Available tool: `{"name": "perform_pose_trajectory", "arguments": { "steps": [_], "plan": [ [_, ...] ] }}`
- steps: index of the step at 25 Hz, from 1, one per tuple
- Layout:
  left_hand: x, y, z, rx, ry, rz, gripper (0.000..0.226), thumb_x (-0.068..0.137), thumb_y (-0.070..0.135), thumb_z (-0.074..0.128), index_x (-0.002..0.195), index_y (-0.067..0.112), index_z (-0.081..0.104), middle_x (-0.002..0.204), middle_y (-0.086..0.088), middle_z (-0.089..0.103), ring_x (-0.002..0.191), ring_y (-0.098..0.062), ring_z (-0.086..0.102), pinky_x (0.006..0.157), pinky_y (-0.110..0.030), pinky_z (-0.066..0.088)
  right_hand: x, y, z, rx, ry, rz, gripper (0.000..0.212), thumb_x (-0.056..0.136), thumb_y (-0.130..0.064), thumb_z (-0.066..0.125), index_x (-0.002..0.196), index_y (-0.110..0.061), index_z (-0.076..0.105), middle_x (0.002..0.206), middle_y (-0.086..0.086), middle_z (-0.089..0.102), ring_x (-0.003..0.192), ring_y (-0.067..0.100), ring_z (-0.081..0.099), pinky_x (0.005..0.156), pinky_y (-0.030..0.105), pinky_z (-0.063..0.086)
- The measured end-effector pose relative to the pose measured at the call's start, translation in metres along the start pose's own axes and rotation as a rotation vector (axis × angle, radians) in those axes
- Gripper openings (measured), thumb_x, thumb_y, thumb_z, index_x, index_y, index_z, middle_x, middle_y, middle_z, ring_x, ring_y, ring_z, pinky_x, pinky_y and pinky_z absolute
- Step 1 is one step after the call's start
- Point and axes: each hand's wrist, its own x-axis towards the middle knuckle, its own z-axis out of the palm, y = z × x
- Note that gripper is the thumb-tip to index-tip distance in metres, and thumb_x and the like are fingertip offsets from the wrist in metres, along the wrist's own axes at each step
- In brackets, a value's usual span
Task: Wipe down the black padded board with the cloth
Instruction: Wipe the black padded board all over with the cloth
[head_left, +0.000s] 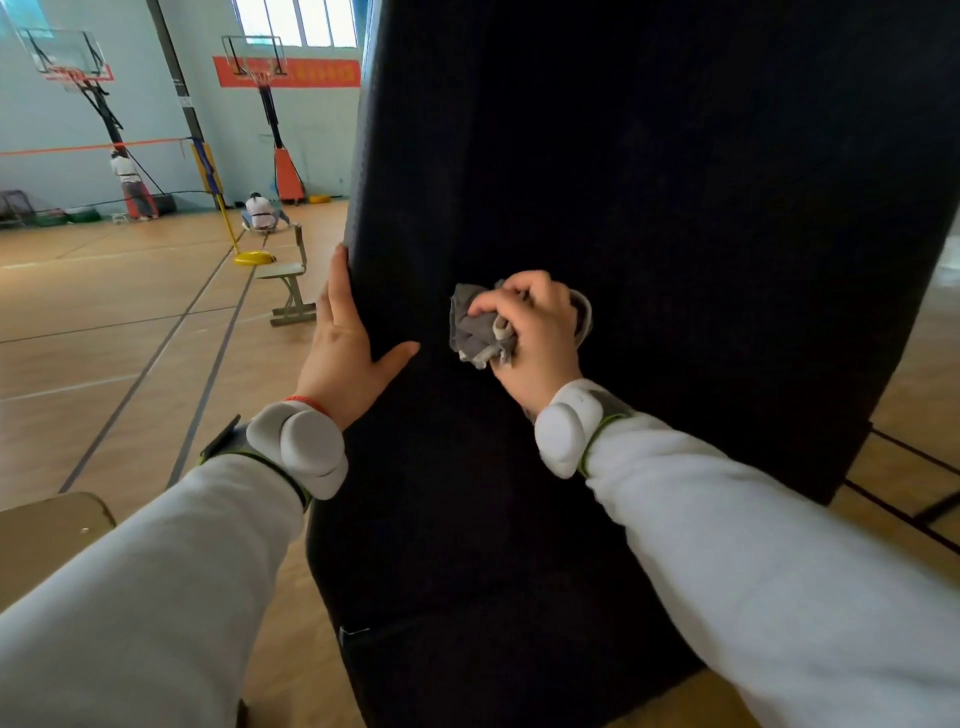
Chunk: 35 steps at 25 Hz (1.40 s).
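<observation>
The black padded board (649, 182) stands upright in front of me and fills the middle and right of the view. My right hand (535, 332) is closed on a crumpled grey cloth (475, 332) and presses it against the board's face at mid height. My left hand (345, 338) lies flat on the board's left edge, fingers pointing up along the side and thumb spread across the front. Both wrists carry white sensor bands over pale sleeves.
A wooden gym floor spreads to the left. A small chair (288, 280) stands just left of the board, and a yellow post base (253, 256) sits beyond it. Basketball stands (283, 156) and two people are far back. A tan chair corner (52, 535) is at lower left.
</observation>
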Motion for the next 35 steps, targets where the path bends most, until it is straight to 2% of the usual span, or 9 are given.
{"name": "perform_pose_trajectory", "arguments": {
  "steps": [5,6,10,13,17,22,24,27,35],
  "plan": [
    [0.0,0.002,-0.003,-0.012,-0.028,-0.035,0.112,0.077,0.017,0.074,0.147,0.015,-0.014,0.155,-0.013,0.002,0.142,-0.025,0.01,0.112,-0.032,0.013,-0.009,-0.001,-0.013,0.058,-0.188,-0.019,0.019,0.072,-0.011,0.068,0.088,-0.02,0.071,0.099,0.002,0.054,0.094,0.024,0.048,0.083,0.048,0.041],
    [0.0,0.003,-0.004,-0.013,-0.033,-0.04,0.112,0.078,0.017,0.074,0.147,0.016,-0.014,0.155,-0.013,0.002,0.142,-0.026,0.011,0.113,-0.034,0.014,0.002,-0.002,-0.021,0.066,-0.156,-0.015,0.02,0.072,-0.008,0.068,0.089,-0.019,0.072,0.098,0.002,0.055,0.093,0.024,0.049,0.082,0.049,0.043],
    [0.001,0.001,-0.004,-0.011,-0.032,-0.054,0.111,0.078,0.019,0.073,0.147,0.018,-0.014,0.155,-0.012,0.003,0.142,-0.026,0.011,0.113,-0.036,0.015,0.056,-0.003,-0.035,0.028,0.21,0.053,0.03,0.07,-0.006,0.065,0.095,-0.02,0.07,0.103,0.007,0.056,0.094,0.026,0.052,0.082,0.046,0.044],
    [0.002,0.0,-0.003,0.004,-0.036,-0.043,0.112,0.078,0.02,0.073,0.147,0.018,-0.015,0.155,-0.012,0.002,0.142,-0.026,0.01,0.113,-0.037,0.015,0.055,-0.01,-0.016,-0.026,0.236,0.124,0.034,0.068,-0.004,0.068,0.096,-0.023,0.068,0.105,0.007,0.053,0.096,0.027,0.05,0.083,0.044,0.043],
    [0.001,-0.002,0.0,-0.001,-0.016,-0.028,0.114,0.077,0.017,0.074,0.147,0.014,-0.015,0.155,-0.014,0.002,0.142,-0.027,0.008,0.115,-0.039,0.014,0.002,-0.001,0.002,-0.041,-0.002,-0.029,0.035,0.064,-0.006,0.073,0.094,-0.022,0.068,0.103,0.007,0.052,0.093,0.029,0.049,0.079,0.04,0.04],
    [-0.021,-0.01,0.003,0.027,-0.069,-0.121,0.111,0.078,0.017,0.074,0.147,0.015,-0.014,0.154,-0.015,0.006,0.141,-0.029,0.013,0.113,-0.04,0.018,-0.031,0.006,-0.005,0.035,-0.271,-0.072,0.02,0.07,-0.009,0.072,0.088,-0.02,0.071,0.097,0.003,0.053,0.092,0.025,0.048,0.079,0.05,0.043],
    [-0.026,-0.018,0.006,-0.014,-0.092,-0.147,0.109,0.079,0.017,0.072,0.148,0.016,-0.012,0.155,-0.015,0.007,0.14,-0.029,0.015,0.112,-0.039,0.019,-0.006,0.002,-0.019,0.058,-0.167,-0.048,0.024,0.069,-0.005,0.068,0.09,-0.017,0.071,0.098,0.005,0.055,0.091,0.025,0.05,0.079,0.049,0.044],
    [-0.025,-0.024,0.009,-0.048,-0.084,-0.166,0.107,0.079,0.017,0.072,0.148,0.016,-0.011,0.155,-0.013,0.008,0.141,-0.028,0.015,0.112,-0.038,0.018,0.042,-0.01,-0.028,0.03,0.128,0.004,0.037,0.066,-0.004,0.067,0.098,-0.022,0.07,0.103,0.006,0.055,0.094,0.026,0.052,0.083,0.047,0.043],
    [-0.028,-0.022,0.012,-0.02,-0.045,-0.174,0.106,0.08,0.015,0.071,0.148,0.016,-0.011,0.154,-0.013,0.011,0.14,-0.025,0.017,0.11,-0.031,0.019,0.008,-0.008,0.005,-0.022,0.028,-0.049,0.039,0.065,-0.013,0.074,0.1,-0.03,0.066,0.105,0.0,0.049,0.096,0.016,0.042,0.087,0.035,0.033]
  ]
}}
